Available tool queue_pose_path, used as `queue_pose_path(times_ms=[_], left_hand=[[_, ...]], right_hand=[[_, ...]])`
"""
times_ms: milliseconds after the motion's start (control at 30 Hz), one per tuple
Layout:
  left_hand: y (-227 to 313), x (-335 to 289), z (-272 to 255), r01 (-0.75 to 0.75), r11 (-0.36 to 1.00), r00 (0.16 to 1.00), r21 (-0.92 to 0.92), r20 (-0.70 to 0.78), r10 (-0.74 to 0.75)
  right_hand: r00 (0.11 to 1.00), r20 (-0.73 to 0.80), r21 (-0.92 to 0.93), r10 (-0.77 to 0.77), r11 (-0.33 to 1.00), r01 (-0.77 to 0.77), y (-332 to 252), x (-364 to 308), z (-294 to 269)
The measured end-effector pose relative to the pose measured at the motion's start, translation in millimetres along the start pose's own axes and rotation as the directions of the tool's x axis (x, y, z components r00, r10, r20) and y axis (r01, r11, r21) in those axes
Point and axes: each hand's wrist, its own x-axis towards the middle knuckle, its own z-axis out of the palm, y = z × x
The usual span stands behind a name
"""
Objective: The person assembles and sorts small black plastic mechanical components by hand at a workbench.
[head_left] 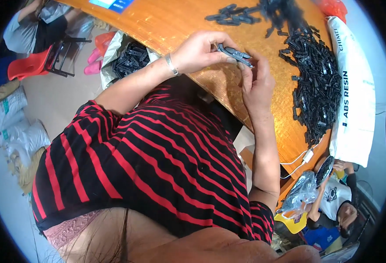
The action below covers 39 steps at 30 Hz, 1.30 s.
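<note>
Above the near edge of the orange-brown table (166, 22), both my hands hold a small, long, dark plastic part (236, 54). My left hand (196, 53), with a silver bracelet at its wrist, pinches one end of it. At the other end, the fingertips of my right hand (259, 81) close round it. Its exact kind I cannot make out. A large heap of similar black plastic parts (313, 83) lies to the right of my right hand. Beyond my hands is a smaller, looser group of black parts (232, 15).
A white printed sack (355, 96) lies along the table's right side. White cables with a plug (307, 156) hang at the near right edge. Left of the table, an open sack holds black parts (133, 59). A red chair (28, 63) and people sit at both sides.
</note>
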Motion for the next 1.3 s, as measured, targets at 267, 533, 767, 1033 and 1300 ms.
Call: queue_pose_path(times_ms=[267,533,767,1033,1300], left_hand=[[6.1,-1.4,-2.8,0.007,0.997,0.999,0.07,0.039,-0.01],[-5.4,-72.0,-113.9,0.252,0.896,0.944,0.367,0.112,-0.312],[7.8,-114.3,-162.6,0.234,0.582,0.932,0.779,-0.008,-0.363],[-27.5,-16.6,-84.9,0.094,0.763,0.991,0.639,-0.132,-0.012],[-59.2,71.6,-37.2,-0.038,0.498,0.919,0.866,-0.165,0.357]], right_hand=[[0.999,0.029,0.009,-0.032,0.999,0.032,9.0,-4.8,-2.3],[0.985,0.08,-0.08,0.154,0.986,-0.148,85.9,14.6,-35.0],[0.925,-0.267,-0.592,0.269,0.712,-0.378,157.4,67.6,-86.7],[0.963,-0.131,-0.692,0.235,0.674,-0.258,148.4,65.4,-59.0],[0.974,-0.087,-0.717,-0.208,0.692,0.083,105.7,46.3,-9.5]])
